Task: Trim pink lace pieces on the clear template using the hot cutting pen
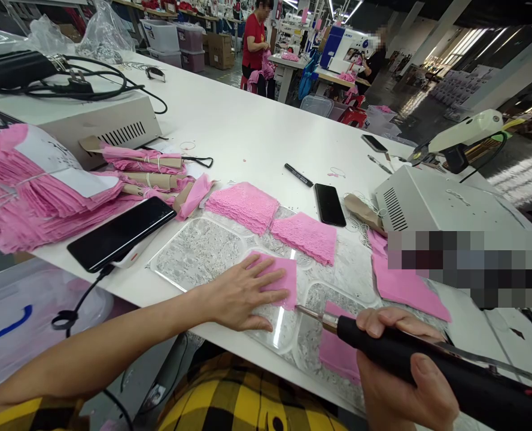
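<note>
A white table (203, 129) fills the workshop's foreground, a grey patterned mat (194, 254) lying across its near side. Closest, the right hand (394, 377) is wrapped around a black-handled tool (385, 354), whose slim metal tip points left. Under the tool lie more pink pieces (335, 354) on the mat. Just beyond, the left hand (245, 296) grips nothing: it lies flat, fingers spread, over a pink fabric piece (288, 269) on the mat. The tip is at that piece's lower right corner; whether it touches the cloth, I cannot tell.

Behind the left hand sit two pink stacks, a left one (241, 205) and a right one (305, 236), side by side. A large phone (122, 232) lies to the left, near tied pink bundles (36, 197). Past the stacks are a smaller phone (330, 205) and a black marker (298, 175). A vented box (454, 206) stands on the right. Far back, a person in red (253, 45) stands near a sewing machine (344, 48).
</note>
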Action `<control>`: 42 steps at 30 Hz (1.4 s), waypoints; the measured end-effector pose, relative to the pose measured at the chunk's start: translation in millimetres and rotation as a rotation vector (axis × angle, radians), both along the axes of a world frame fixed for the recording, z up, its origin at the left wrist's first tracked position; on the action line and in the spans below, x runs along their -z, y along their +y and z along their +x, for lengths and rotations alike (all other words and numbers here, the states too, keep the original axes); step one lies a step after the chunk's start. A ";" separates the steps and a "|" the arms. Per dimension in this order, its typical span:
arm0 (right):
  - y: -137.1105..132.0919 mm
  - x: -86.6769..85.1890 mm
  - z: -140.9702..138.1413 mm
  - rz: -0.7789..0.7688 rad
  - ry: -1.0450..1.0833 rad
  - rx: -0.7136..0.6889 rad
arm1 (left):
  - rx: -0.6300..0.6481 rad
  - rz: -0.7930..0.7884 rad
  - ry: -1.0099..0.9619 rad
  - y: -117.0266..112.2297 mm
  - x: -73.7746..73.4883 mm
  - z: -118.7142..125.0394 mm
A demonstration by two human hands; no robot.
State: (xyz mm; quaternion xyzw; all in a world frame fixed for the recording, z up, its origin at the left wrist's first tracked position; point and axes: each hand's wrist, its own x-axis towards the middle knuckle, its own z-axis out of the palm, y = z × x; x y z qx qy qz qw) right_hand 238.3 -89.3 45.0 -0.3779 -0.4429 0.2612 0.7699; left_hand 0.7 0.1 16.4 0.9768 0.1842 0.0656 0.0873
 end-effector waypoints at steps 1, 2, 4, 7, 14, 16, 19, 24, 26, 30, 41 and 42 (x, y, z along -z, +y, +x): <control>-0.1 0.1 0.3 -0.002 0.002 0.000 | 0.000 0.001 0.000 -0.1 0.1 -0.1; -0.3 0.3 0.6 -0.005 0.002 -0.001 | 0.000 0.002 -0.002 -0.2 0.2 -0.2; -0.6 0.5 1.2 -0.007 -0.001 -0.001 | 0.002 0.004 -0.007 -0.4 0.1 -0.3; -0.8 0.5 1.9 0.002 -0.016 -0.011 | 0.000 0.007 0.000 -0.5 -0.6 -0.3; 2.7 -1.4 0.6 0.026 -0.039 -0.053 | 0.014 -0.001 -0.011 0.3 -3.0 -0.2; 3.6 -1.5 0.2 0.034 -0.037 -0.058 | 0.010 0.000 -0.007 0.2 -2.4 -0.5; 4.1 -1.5 0.0 0.030 -0.028 -0.047 | 0.009 -0.011 0.002 -0.1 -1.2 -0.3; 5.1 -3.6 1.4 0.003 -0.011 0.014 | 0.008 -0.040 -0.030 -0.5 -6.4 -2.0; 5.7 -5.6 2.3 0.000 0.004 0.043 | -0.009 -0.049 -0.052 -0.1 -11.8 -8.1; 7.5 -8.8 1.2 -0.030 0.039 0.074 | -0.108 -0.045 -0.092 3.4 -17.9 -37.1; 30.3 -13.7 -53.5 -0.102 0.085 -0.083 | -0.221 -0.090 -0.021 10.7 -16.8 -91.9; 32.0 -14.2 -60.2 -0.104 0.078 -0.111 | -0.217 -0.094 -0.010 10.9 -16.3 -91.3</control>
